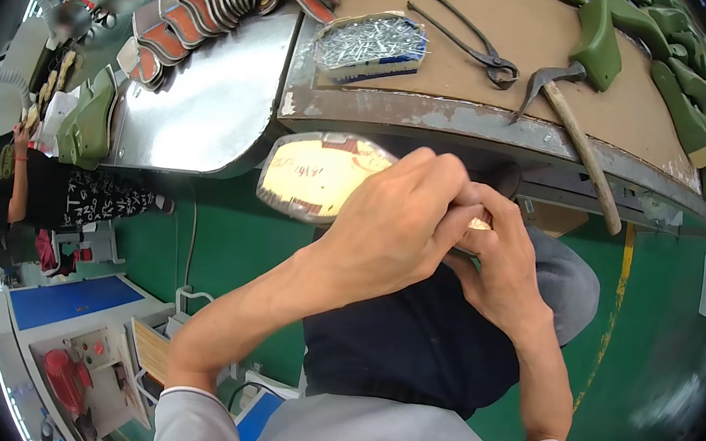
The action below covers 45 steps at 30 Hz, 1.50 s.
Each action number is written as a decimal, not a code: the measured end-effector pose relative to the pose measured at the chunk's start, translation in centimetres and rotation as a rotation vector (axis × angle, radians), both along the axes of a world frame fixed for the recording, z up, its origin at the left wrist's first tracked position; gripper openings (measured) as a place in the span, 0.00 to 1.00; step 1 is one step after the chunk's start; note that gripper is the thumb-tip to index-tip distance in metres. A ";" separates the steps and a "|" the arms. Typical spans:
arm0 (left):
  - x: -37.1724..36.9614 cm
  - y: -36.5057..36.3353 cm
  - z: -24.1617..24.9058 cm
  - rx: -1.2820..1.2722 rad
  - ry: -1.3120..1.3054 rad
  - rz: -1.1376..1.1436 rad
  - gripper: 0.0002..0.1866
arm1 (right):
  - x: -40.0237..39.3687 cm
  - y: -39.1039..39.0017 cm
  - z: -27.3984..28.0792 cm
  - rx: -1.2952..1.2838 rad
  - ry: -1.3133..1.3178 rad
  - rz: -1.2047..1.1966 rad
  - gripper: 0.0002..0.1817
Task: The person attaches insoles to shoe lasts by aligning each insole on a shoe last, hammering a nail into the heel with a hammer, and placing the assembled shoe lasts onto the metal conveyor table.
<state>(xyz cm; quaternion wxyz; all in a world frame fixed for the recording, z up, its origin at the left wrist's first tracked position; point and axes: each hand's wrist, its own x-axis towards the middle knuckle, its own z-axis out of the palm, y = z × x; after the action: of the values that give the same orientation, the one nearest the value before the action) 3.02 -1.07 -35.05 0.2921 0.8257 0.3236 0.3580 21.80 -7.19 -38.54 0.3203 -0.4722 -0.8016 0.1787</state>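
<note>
Over my lap I hold a shoe last (pixel 316 174) with a yellow insole on its upturned bottom, marked with handwriting and edged in grey. Its wide end points left; my fingers cover most of the rest. My left hand (pixel 397 217) is closed round the middle of it. At the narrow right end, the fingers of my right hand (pixel 498 259) are pinched close to my left fingertips, where a small yellow patch shows. Whether a small piece is between those fingertips is hidden.
On the bench (pixel 434 117) ahead lie a box of nails (pixel 373 44), pincers (pixel 495 62) and a wooden-handled hammer (pixel 583 147). Green shoe lasts (pixel 685 93) are heaped at right. Stacked insoles (pixel 213 0) stand on the metal table (pixel 199 120) at left; a person (pixel 17 191) stands beyond.
</note>
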 end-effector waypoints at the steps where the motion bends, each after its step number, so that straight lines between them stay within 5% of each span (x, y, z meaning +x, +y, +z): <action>1: 0.0 -0.3 0.0 -0.031 0.015 0.020 0.08 | 0.3 -0.1 0.9 -0.076 -0.056 0.008 0.32; 2: -0.2 -0.3 0.2 -0.028 0.039 -0.016 0.10 | 1.3 -0.3 0.8 -0.061 0.169 -0.027 0.33; 3: -0.2 -0.3 0.3 -0.048 0.032 -0.020 0.10 | 3.0 0.1 1.4 0.048 0.104 -0.128 0.32; 7: 0.0 -0.1 1.1 -0.206 -0.027 -0.022 0.09 | 10.4 2.2 2.0 0.253 -0.620 -0.725 0.24; 10: 0.4 0.3 2.2 -0.089 0.082 -0.069 0.07 | 12.8 3.5 1.1 -0.152 -0.390 -0.680 0.22; 14: 0.8 -0.3 1.8 -0.168 0.074 -0.024 0.05 | 12.4 3.7 1.7 -0.110 -0.490 -0.516 0.22; 17: 1.0 0.0 1.5 -0.103 0.125 -0.049 0.05 | 10.8 1.9 3.6 -0.266 0.208 -0.573 0.22; 18: 0.9 0.1 1.4 -0.043 0.166 -0.080 0.04 | 9.4 0.5 6.0 -0.513 0.725 -0.575 0.24; 21: 1.2 -0.2 1.5 0.069 0.261 -0.067 0.06 | 6.3 -3.6 3.8 -0.202 0.869 -0.509 0.27; 24: 1.0 -0.3 1.3 0.053 0.288 -0.057 0.06 | 5.3 -5.9 5.8 -0.315 0.943 -0.543 0.31; 32: 1.5 -0.6 0.7 0.116 0.208 -0.029 0.08 | 7.9 -10.8 5.9 -0.107 0.262 -0.298 0.30; 39: 1.4 -0.8 1.0 0.121 0.236 -0.013 0.07 | 7.4 -10.8 8.5 0.034 0.144 -0.162 0.26; 42: 1.3 -0.9 1.3 0.107 0.261 -0.004 0.08 | 5.8 -10.1 8.7 -0.187 -0.050 -0.259 0.19; 45: 1.1 -1.0 1.3 0.020 0.305 -0.058 0.17 | 5.1 -10.1 6.9 0.005 0.281 -0.466 0.18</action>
<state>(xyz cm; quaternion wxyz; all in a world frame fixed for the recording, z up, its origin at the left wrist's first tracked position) 4.13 -2.08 -33.77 0.2414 0.8825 0.3366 0.2229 26.91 -17.27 -31.60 0.4621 -0.6138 -0.6193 0.1622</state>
